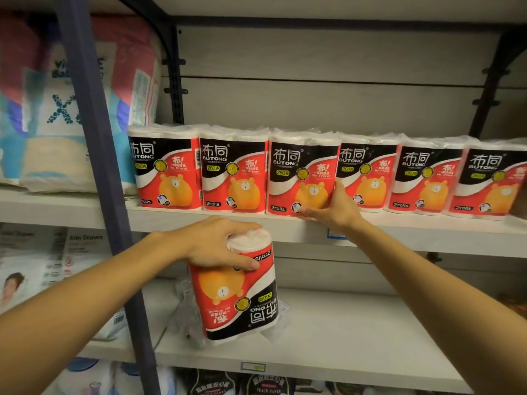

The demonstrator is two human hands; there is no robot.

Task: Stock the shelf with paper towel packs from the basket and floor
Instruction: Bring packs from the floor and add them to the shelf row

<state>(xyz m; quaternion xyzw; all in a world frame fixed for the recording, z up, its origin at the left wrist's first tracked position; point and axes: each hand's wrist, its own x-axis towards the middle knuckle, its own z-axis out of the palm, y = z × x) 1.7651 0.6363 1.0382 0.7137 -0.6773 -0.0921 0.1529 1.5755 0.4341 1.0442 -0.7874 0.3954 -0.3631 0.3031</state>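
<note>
**Helper:** What is in your left hand?

**Me:** My left hand (219,243), lower centre of the frame, grips the top end of a paper towel pack (242,295), fingers and thumb curled round the roll. It hangs upside down in front of the lower shelf (342,332). I judge it light and soft, the film wrap a bit slippery, so I hold it by the round end where the roll gives a firm edge (squeezing the middle would likely dent it).

**Helper:** Can you read the wrap?

**Me:** Yes, inverted: "BUTONG", "2rolls", "260" in a yellow tag, "My Friend", and an orange bear.

**Helper:** And further right?

**Me:** On the upper shelf (171,216), mid-frame, stands a row of packs (233,169), six upright and touching side by side, same print the right way up. My right hand (333,206) lies against the lower right corner of the third pack (302,175), fingers spread along its bottom edge and thumb up its side, pressing rather than pinching.

**Helper:** Anything else with writing?

**Me:** At far left, behind the upright post (94,138), a big soft bag (71,104) in the upper left is too blurred to read; below it a pack (82,252) reads "Baby Diapers". At the bottom edge, dark packs (265,387) say "PEACE PANTS".
</note>
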